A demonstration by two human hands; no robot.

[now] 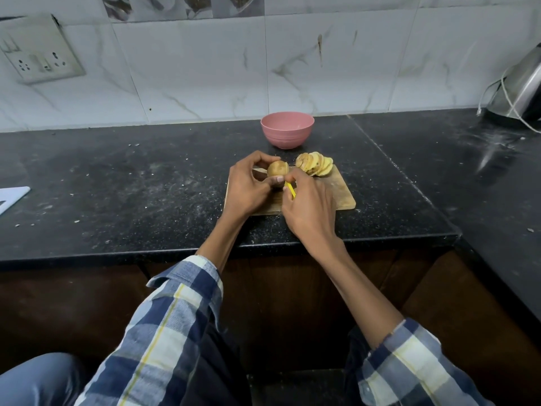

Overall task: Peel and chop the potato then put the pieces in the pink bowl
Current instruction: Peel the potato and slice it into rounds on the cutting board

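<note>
Far left on the wall sits a switch plate (41, 51), and below it, at the edge of the dark counter (117, 183), the corner of something flat and white (13, 197) pokes in. Moving across to the wooden chopping board (339, 194), the person's left hand (248, 186) is curled round a potato (277, 169) – fingers arched over the top, thumb underneath – holding it just above the board's left end. Its skin looks mostly on from here. Pressed right up against it, the right hand (307, 209) grips a yellow-handled tool (290, 190), fingers closed around it; only a strip of the handle shows between the two hands, and I can't tell whether it's a peeler or a knife. Behind the hands, well back toward the tiled wall, stands the pink bowl (287, 129), upright, apart from the board. On the board's far right corner lies a fanned row of potato slices (314, 167), leaning on one another – skin edges visible. Off at the far right, a shiny metal appliance (521, 89) with a pale cord (509, 101) looped around it.
</note>
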